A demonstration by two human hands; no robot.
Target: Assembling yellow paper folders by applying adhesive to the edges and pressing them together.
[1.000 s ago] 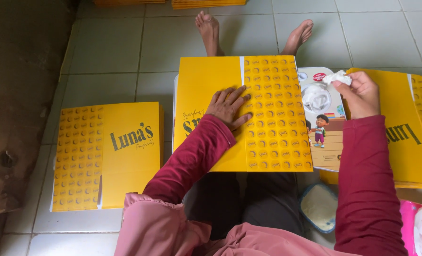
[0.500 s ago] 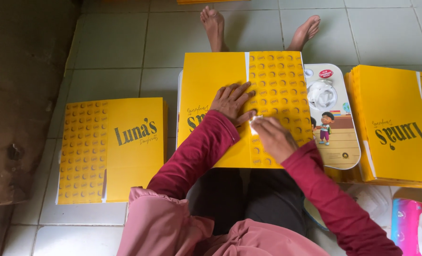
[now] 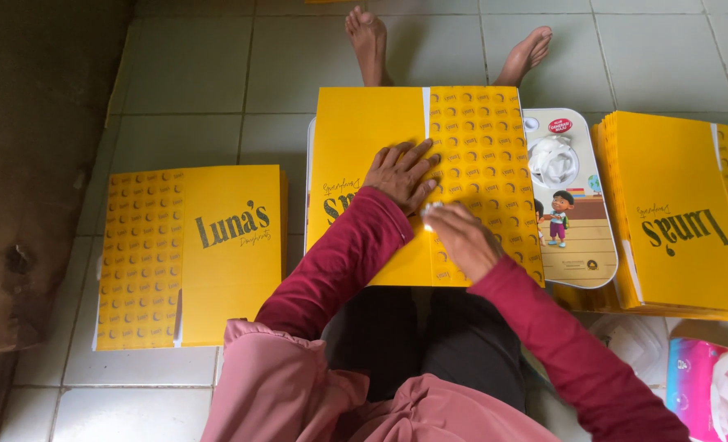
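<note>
1. The yellow folded carton [image 3: 429, 184] lies flat across the person's lap at the centre of the view, its plain half toward 9 o'clock and its patterned half toward 3 o'clock, with a white seam strip between them.
2. The left hand [image 3: 401, 173] rests on it palm down, fingers spread wide over the seam, holding nothing.
3. The right hand [image 3: 462, 237] sits at 5 o'clock of the left, fingers curled and pinched on something small and pale at the seam; what it is, I cannot tell.
4. To do this step well, I judge the left palm should pin the carton firmly while the right presses evenly along the seam, so the panels lie flush without creasing.
5. At 3 o'clock, just beside the carton, an illustrated tray [image 3: 572, 205] carries a white bundle.
6. Farther toward 3 o'clock lies a stack of yellow cartons [image 3: 675, 213]; at 9 o'clock, apart on the tiled floor [image 3: 208, 65], another flat carton [image 3: 192, 254].
7. At 5 o'clock, a pink tissue pack [image 3: 712, 389].
</note>
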